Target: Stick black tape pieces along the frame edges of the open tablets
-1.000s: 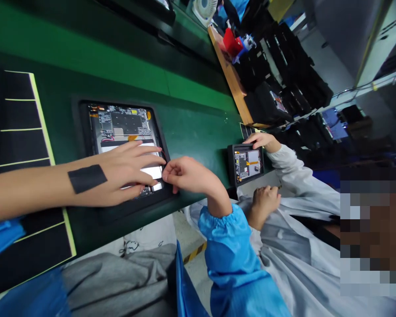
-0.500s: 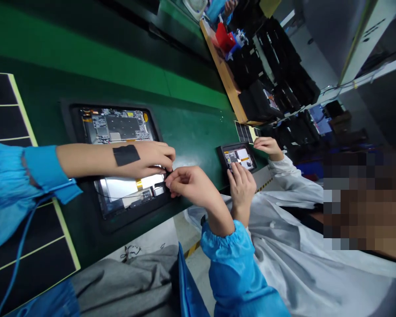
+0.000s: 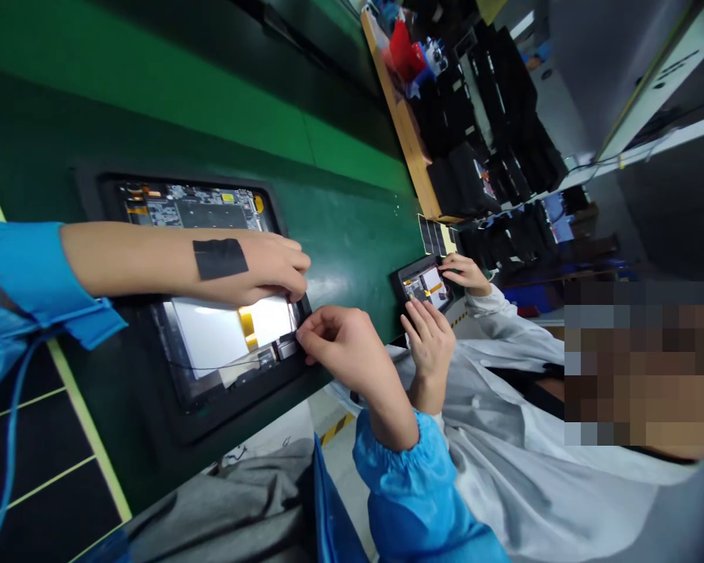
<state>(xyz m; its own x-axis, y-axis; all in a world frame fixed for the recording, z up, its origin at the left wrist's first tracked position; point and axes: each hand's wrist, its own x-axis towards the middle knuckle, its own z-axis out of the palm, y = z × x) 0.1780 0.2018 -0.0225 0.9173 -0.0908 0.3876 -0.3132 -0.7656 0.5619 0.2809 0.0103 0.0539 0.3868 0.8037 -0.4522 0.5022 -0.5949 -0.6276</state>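
Note:
An opened tablet [image 3: 211, 344] with a circuit board, pale battery packs and a thin black wire lies in a black foam tray [image 3: 170, 438] on the green bench. My left hand [image 3: 264, 266], a black patch on its wrist, reaches across the tablet, its curled fingertips at the right edge. Just below it, my right hand [image 3: 343, 344] pinches with thumb and forefinger at the tablet's right edge. Whatever lies between the fingers of either hand is too small or hidden to name.
A co-worker's hands [image 3: 431, 344] work on a second opened tablet [image 3: 425, 285] farther right. Black panels with yellow borders [image 3: 23, 446] lie at the left. Stacked black trays [image 3: 463, 184] and a red bin [image 3: 406, 53] stand at the back.
The view has shifted closer to the tablet. My hands have drawn slightly apart at its right edge, and the co-worker's far hand has moved onto the second tablet's edge.

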